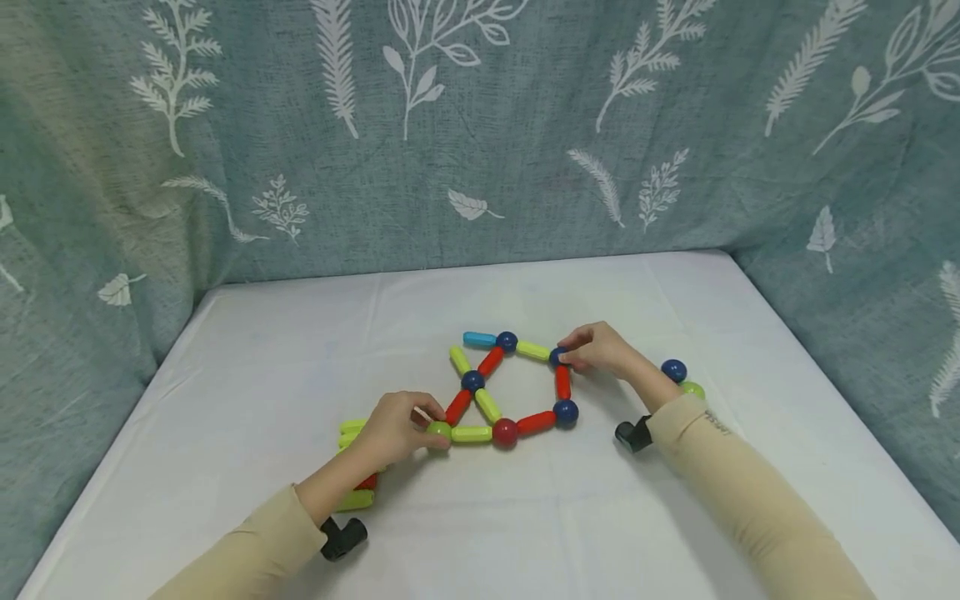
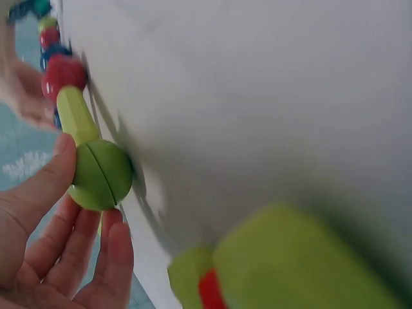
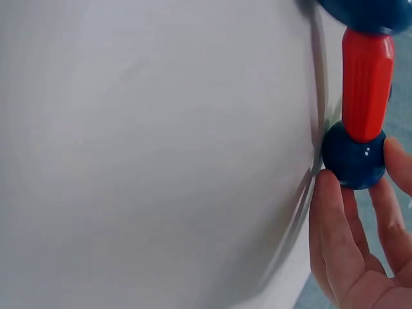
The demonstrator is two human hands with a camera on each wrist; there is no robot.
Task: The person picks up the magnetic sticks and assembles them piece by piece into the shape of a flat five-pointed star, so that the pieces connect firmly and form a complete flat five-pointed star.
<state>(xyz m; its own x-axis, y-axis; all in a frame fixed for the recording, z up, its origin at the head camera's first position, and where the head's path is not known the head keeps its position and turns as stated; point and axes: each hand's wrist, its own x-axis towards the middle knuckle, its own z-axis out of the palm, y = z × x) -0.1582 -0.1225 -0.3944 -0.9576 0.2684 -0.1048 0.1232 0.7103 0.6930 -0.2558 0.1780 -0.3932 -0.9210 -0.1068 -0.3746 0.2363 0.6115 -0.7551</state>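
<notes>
A flat frame of coloured rods and balls lies mid-table. My left hand (image 1: 405, 425) pinches the green ball (image 2: 101, 175) at its near left corner between thumb and fingers; a yellow-green rod (image 1: 472, 435) joins that ball to a red ball (image 1: 506, 432). At the far right corner my right hand (image 1: 597, 348) pinches a blue ball (image 3: 355, 155), from which a red rod (image 3: 367, 85) runs to another blue ball (image 1: 566, 413). A blue ball (image 1: 473, 381) on the left side bears several rods. From the far blue ball (image 1: 507, 342), a light blue rod (image 1: 478, 339) points left.
Loose yellow-green rods (image 1: 355, 500) and a red piece (image 1: 367, 482) lie beside and partly under the left forearm. A blue ball (image 1: 673, 370) and a green ball (image 1: 693, 390) sit by the right forearm. Patterned cloth (image 1: 465, 208) hangs behind the white table (image 1: 510, 533).
</notes>
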